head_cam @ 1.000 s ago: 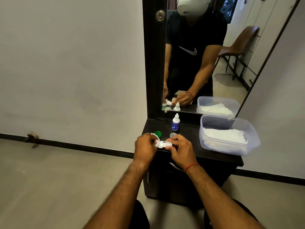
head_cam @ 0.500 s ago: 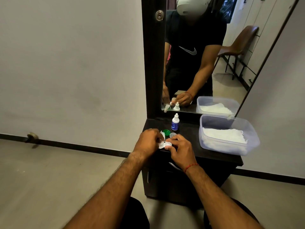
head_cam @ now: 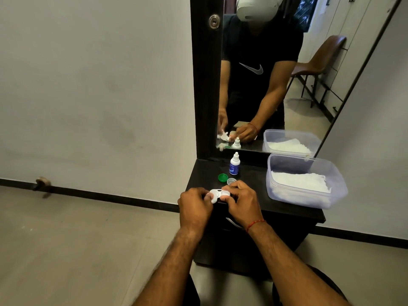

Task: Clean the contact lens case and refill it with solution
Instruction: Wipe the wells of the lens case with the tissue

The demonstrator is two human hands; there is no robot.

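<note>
The white contact lens case [head_cam: 220, 193] is held between both hands above the near edge of the dark cabinet top [head_cam: 254, 191]. My right hand [head_cam: 240, 202] grips its right end with curled fingers. My left hand [head_cam: 195, 205] pinches a small white tissue piece [head_cam: 213, 199] against the case's left well. A green cap [head_cam: 222, 177] and a clear cap [head_cam: 231, 181] lie just beyond the hands. The white solution bottle [head_cam: 234, 164] with a blue label stands upright behind them.
A clear plastic tub [head_cam: 331, 171] holding white tissues stands on the right of the cabinet top. A mirror [head_cam: 276, 85] rises behind it and reflects the scene. A grey wall and floor lie to the left.
My left hand has drawn back toward me from the green cap and now presses the tissue on the case. The case and right hand shifted slightly.
</note>
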